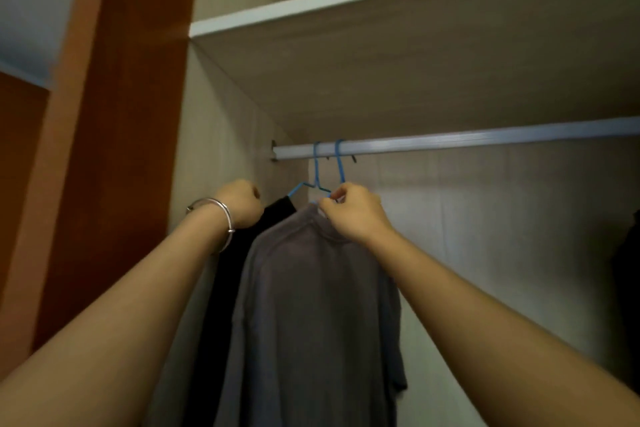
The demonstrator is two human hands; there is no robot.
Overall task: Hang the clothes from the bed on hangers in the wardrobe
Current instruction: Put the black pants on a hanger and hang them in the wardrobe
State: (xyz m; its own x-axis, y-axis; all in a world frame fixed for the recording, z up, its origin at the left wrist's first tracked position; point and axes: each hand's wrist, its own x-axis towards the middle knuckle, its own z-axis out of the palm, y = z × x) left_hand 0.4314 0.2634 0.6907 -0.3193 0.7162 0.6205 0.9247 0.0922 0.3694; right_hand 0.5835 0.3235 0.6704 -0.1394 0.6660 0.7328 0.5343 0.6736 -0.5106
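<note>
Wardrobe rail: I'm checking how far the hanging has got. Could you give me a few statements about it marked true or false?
1. Two blue hangers hook over the rail. True.
2. The grey shirt hangs left of the black garment. False: it hangs to its right.
3. The right hand pinches a hanger above the grey shirt's collar. True.
4. The bracelet sits on the right wrist. False: it is on the left wrist.

Right hand (349,211) pinches blue hanger (339,163) above grey shirt (311,305), hooked on rail (485,140); left hand (240,203) curled beside black garment (225,288).
</note>
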